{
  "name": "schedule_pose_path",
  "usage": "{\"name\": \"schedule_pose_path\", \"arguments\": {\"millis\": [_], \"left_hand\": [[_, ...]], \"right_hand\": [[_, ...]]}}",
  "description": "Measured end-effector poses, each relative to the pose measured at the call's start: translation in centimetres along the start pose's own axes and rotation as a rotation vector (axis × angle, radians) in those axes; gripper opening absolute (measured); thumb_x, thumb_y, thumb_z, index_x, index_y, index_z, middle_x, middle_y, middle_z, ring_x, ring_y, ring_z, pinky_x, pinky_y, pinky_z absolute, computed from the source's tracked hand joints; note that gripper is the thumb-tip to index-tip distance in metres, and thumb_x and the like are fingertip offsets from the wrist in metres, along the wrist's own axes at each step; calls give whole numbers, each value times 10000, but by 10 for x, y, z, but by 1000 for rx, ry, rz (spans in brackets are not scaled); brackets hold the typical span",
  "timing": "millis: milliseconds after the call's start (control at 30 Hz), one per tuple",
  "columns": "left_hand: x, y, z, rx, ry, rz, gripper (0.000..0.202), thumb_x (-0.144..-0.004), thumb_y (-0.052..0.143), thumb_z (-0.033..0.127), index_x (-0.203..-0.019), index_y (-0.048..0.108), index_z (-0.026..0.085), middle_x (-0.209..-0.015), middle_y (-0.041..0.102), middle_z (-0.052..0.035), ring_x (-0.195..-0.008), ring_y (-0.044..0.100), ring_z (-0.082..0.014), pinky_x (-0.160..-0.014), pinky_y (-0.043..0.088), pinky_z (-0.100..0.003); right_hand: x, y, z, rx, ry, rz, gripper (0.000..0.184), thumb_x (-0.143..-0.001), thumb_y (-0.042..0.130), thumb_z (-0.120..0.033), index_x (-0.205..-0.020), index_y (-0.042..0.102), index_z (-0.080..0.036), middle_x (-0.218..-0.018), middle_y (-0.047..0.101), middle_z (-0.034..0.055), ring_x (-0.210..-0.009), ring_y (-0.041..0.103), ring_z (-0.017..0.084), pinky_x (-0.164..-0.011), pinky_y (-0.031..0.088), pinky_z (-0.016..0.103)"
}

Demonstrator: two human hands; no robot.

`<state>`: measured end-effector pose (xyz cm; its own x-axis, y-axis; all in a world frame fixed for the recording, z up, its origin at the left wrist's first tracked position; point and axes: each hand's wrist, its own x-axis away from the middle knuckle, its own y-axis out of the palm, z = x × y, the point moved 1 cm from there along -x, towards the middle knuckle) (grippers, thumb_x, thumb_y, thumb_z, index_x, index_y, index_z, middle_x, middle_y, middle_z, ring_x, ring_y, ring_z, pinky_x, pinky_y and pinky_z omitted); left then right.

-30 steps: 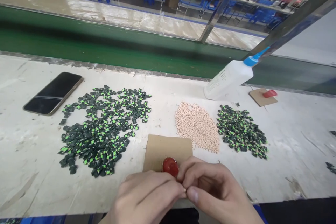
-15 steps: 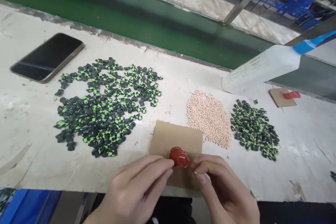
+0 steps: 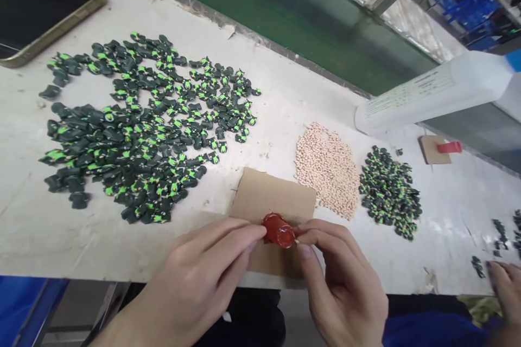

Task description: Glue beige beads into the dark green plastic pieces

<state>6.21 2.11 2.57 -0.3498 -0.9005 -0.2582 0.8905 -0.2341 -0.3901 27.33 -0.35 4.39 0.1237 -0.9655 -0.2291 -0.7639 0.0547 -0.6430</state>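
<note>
A small glossy red cap-like cup (image 3: 280, 230) lies tilted on a brown cardboard piece (image 3: 274, 192). My left hand (image 3: 211, 263) is closed at its left side, fingertips pressed together and touching the red cup; whatever they pinch is hidden. On the other side, my right hand (image 3: 340, 276) pinches a tiny pale piece (image 3: 297, 241) between thumb and forefinger, right at the cup's rim. Beyond the cardboard lies a heap of small pale pinkish pieces (image 3: 325, 171). Left of it spreads a large pile of dark pieces with bright green markings (image 3: 142, 141).
A smaller dark-green pile (image 3: 391, 192) lies to the right. Behind it leans a white bottle (image 3: 431, 95), near another cardboard piece (image 3: 429, 152) with a red tube (image 3: 450, 147). A phone (image 3: 40, 5) lies far left. Another person's hand (image 3: 504, 284) is at the right edge.
My view has shifted and tilted. The right hand has moved closer to the red cup, bringing the pale piece to its rim. Another person's hand has come into view at right.
</note>
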Motion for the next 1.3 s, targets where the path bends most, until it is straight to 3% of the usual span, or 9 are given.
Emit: {"name": "schedule_pose_path", "arguments": {"millis": [333, 500, 633, 767, 867, 1000, 1100, 1300], "left_hand": [[-1, -2, 2, -2, -8, 10, 278, -1021, 554, 20, -1223, 670, 171, -1122, 765, -21, -1021, 744, -66, -1038, 473, -80], [1, -1, 2, 4, -42, 58, 338, -994, 582, 27, -1266, 668, 208, -1117, 797, -5, -974, 771, -79, -977, 533, -94], [3, -3, 10, 132, -275, 202, 282, -948, 694, 128, -1139, 730, 331, -1022, 837, 80, -827, 804, -93, -792, 610, -89], [-9, -1, 29, 489, -471, 129, 255, -862, 764, 145, -922, 820, 387, -834, 825, 118, -671, 785, -84, -635, 604, -78], [-21, 7, 45, 750, -678, 79, 234, -807, 784, 156, -872, 855, 369, -714, 792, 92, -625, 753, -89, -620, 603, -106], [-27, 15, 55, 916, -947, 84, 111, -741, 860, 187, -770, 845, 293, -607, 757, 76, -596, 712, -87, -619, 593, -123], [-23, 17, 50, 988, -965, 58, 84, -736, 896, 203, -753, 845, 267, -594, 751, 68, -584, 700, -79, -618, 585, -122], [-11, 16, 29, 1076, -792, -127, 40, -883, 839, 334, -901, 865, 310, -723, 805, 40, -667, 743, -96, -690, 617, -151]], "right_hand": [[-2, -1, -1, 27, -10, -12, 277, -949, 595, 20, -1073, 663, -217, -1083, 666, 52, -1011, 687, 150, -907, 568, 252], [-3, -3, -1, -90, 106, 34, 217, -981, 599, -55, -1017, 684, -252, -1025, 673, 36, -998, 672, 163, -876, 569, 257], [-6, -10, -6, -364, 320, 78, 131, -1010, 650, -203, -918, 713, -270, -928, 672, 22, -892, 668, 160, -762, 575, 235], [-10, -14, -15, -777, 507, 58, 111, -962, 743, -340, -883, 754, -263, -896, 677, 17, -762, 641, 133, -708, 567, 227], [-9, -15, -20, -913, 540, 30, 94, -947, 760, -333, -882, 778, -268, -916, 695, 24, -829, 667, 145, -770, 586, 233], [-3, -13, -22, -936, 534, 28, 63, -949, 758, -304, -901, 790, -279, -956, 733, 30, -910, 703, 153, -825, 604, 224], [0, -12, -23, -857, 488, 51, 72, -970, 733, -273, -918, 780, -286, -967, 739, 29, -923, 721, 156, -821, 622, 216], [-3, -8, -29, -678, 302, 28, 125, -1013, 648, -210, -957, 739, -275, -964, 731, 46, -856, 744, 179, -733, 671, 256]]}}
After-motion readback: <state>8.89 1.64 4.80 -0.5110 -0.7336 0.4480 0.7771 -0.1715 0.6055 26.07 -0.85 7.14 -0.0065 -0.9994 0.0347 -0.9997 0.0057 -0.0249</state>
